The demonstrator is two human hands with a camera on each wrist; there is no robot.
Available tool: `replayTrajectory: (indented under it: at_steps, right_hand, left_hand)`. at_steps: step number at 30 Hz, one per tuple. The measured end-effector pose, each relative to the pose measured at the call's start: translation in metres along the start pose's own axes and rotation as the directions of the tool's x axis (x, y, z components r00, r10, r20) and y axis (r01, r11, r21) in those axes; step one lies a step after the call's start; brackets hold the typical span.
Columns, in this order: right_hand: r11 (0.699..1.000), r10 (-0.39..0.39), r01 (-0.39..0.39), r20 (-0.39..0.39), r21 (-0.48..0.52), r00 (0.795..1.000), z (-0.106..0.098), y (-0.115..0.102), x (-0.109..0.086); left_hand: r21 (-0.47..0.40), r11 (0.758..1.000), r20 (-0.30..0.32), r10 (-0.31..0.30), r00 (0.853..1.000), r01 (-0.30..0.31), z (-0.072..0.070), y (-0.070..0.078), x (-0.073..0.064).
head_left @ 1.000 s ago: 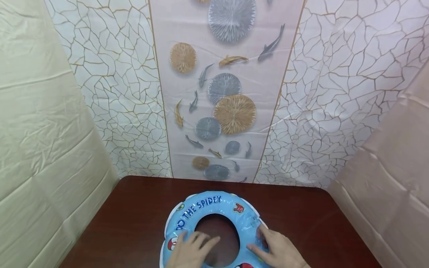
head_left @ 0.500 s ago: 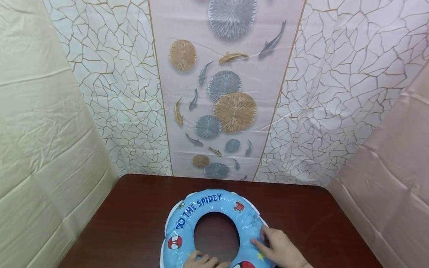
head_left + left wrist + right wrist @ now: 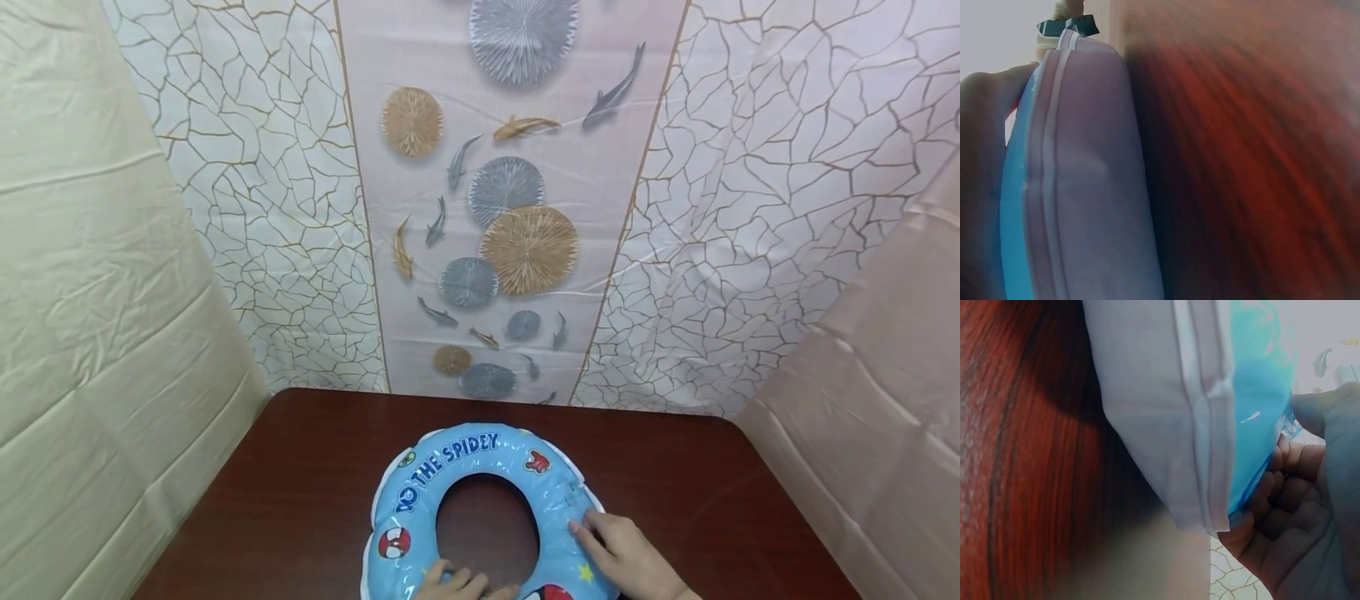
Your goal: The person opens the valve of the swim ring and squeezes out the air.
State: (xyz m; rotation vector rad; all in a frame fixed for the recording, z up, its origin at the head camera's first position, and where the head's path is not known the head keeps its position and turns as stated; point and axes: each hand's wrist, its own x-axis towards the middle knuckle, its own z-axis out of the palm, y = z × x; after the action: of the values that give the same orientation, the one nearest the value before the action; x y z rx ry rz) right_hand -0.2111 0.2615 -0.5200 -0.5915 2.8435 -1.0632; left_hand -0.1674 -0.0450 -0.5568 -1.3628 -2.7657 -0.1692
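A light blue inflatable swim ring (image 3: 491,448), printed with "THE SPIDEY" lettering, lies flat on a dark red-brown table. My right hand (image 3: 633,557) is at its right side, with the thumb on the upper surface. In the right wrist view, the thumb and curled fingers of my right hand (image 3: 1291,506) pinch the blue film by a small clear valve (image 3: 1291,428). My left hand (image 3: 457,585) rests on the near part, its fingers by the inner hole and the rest cut off by the frame. The left wrist view shows the ring's pale side (image 3: 1094,162) standing on the table.
The table (image 3: 300,492) shows bare wood around the ring and through its hole. A patterned cloth (image 3: 480,208) with fish hangs behind its back edge, and plain cloths hang at the left and right. A dark wrist strap (image 3: 1069,26) shows beyond the ring.
My left hand has moved from over the hole down to the ring's near part. My right hand stays at the right side, its thumb shifted slightly. The ring keeps its place.
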Motion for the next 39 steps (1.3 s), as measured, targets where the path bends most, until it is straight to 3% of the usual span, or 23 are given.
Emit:
replayTrajectory:
  at_steps: [16,22,24,27,30,32,35,39]
  right_hand:
    - [0.987,0.051,-0.063,0.078,0.148,0.996,-0.002,0.006,0.0]
    - [0.933,0.198,-0.202,0.047,0.298,0.979,-0.008,0.003,-0.004]
    - [0.952,0.178,-0.172,0.0,0.251,0.984,-0.008,0.002,-0.005]
    - [0.996,0.03,-0.021,-0.098,0.089,0.995,-0.007,0.003,-0.005]
    - [0.991,-0.126,0.116,-0.152,-0.071,0.98,-0.007,0.004,-0.005]
    - [0.981,-0.163,0.147,-0.128,-0.124,0.978,-0.008,0.005,-0.004]
    - [0.982,-0.128,0.122,-0.031,-0.146,0.991,-0.011,0.006,-0.004]
    - [0.986,-0.103,0.11,0.06,-0.127,0.993,-0.013,0.007,-0.003]
  left_hand:
    - [0.04,0.999,-0.04,0.006,0.999,-0.005,0.007,0.001,0.003]
    - [0.094,0.993,-0.168,0.081,0.982,-0.066,0.014,-0.002,-0.002]
    - [0.123,0.989,-0.21,0.105,0.972,-0.081,0.016,-0.003,-0.003]
    - [0.122,0.989,-0.214,0.113,0.97,-0.088,0.017,-0.003,-0.003]
    - [0.09,0.992,-0.169,0.102,0.98,-0.088,0.016,-0.003,0.0]
    - [0.044,0.995,-0.109,0.09,0.99,-0.086,0.014,-0.004,0.002]
    - [-0.021,0.997,-0.032,0.074,0.997,-0.074,0.01,-0.005,0.004]
    - [-0.054,0.996,0.005,0.073,0.997,-0.073,0.007,-0.006,0.004]
